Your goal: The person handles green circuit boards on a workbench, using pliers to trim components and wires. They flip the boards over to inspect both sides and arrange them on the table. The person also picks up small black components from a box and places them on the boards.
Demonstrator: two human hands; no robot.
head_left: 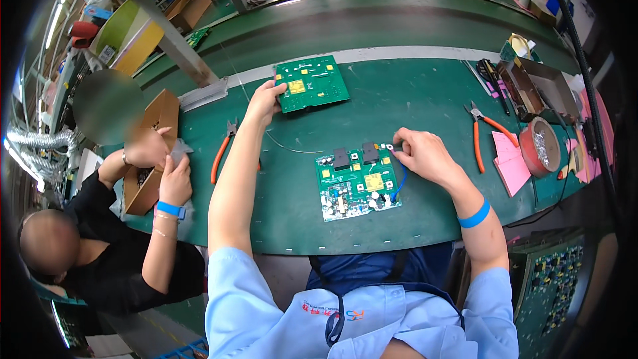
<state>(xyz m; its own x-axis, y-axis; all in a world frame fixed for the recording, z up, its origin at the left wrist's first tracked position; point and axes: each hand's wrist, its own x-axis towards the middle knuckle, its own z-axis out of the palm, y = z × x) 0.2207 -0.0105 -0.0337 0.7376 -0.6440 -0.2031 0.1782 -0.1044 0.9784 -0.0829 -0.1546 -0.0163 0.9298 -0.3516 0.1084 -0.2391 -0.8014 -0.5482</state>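
Observation:
My left hand (265, 101) grips the left edge of a green circuit board (318, 93), its thumb on top, at the far side of the bench. A second circuit board (345, 189), carrying black blocks, yellow patches and small parts, lies flat nearer me. At that board's far right corner, my right hand (425, 154) has thumb and forefinger closed on a blue wire (403, 181). The wire runs down to the board's right side; my fingers partly hide its upper end.
Orange-handled pliers (221, 153) lie at left, cutters (478, 134) at right, beside pink paper (510, 166), a tape roll (539, 147) and an open box (545, 86). At left, a co-worker's hands (174, 176) are by a cardboard box (144, 193).

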